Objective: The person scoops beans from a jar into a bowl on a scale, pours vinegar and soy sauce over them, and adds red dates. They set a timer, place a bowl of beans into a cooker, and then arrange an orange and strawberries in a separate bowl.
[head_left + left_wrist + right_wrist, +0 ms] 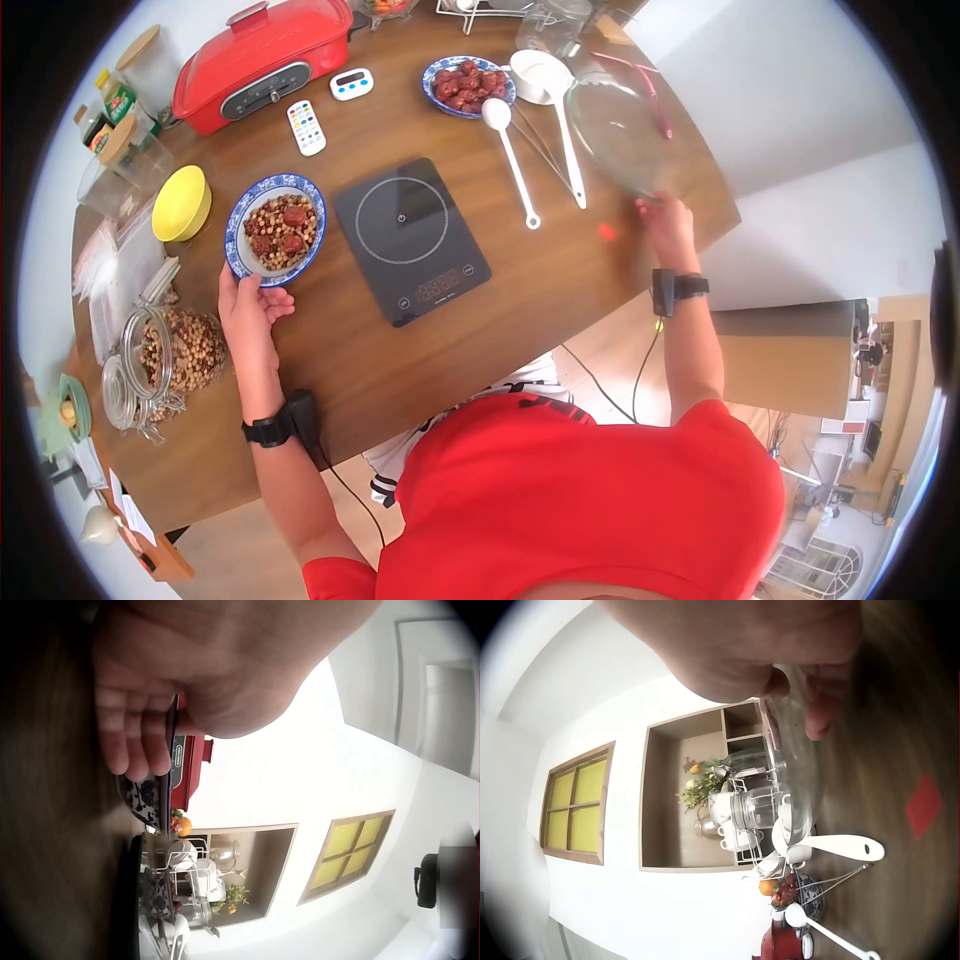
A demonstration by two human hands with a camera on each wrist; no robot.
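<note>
The left hand [250, 318] holds the near rim of a blue-and-white bowl [234, 225] of mixed beans and a few red dates, left of the black induction cooktop [402, 240]. In the left wrist view, the thumb of this hand [202, 667] is at the rim of the bowl [142, 801], its fingers along the outside. At the table's right side, the right hand [668, 225] pinches the near edge of a large clear glass dish [625, 130]. The right wrist view shows the right hand [772, 645] with thumb and fingers on either side of the glass [802, 765].
White spoons [515, 175], metal tongs [545, 150] and a plate of dates [468, 88] lie beyond the cooktop. A yellow bowl [182, 204] and an open bean jar [190, 350] stand left. Behind are a red cooker [265, 60], a remote [306, 128] and a timer [351, 84].
</note>
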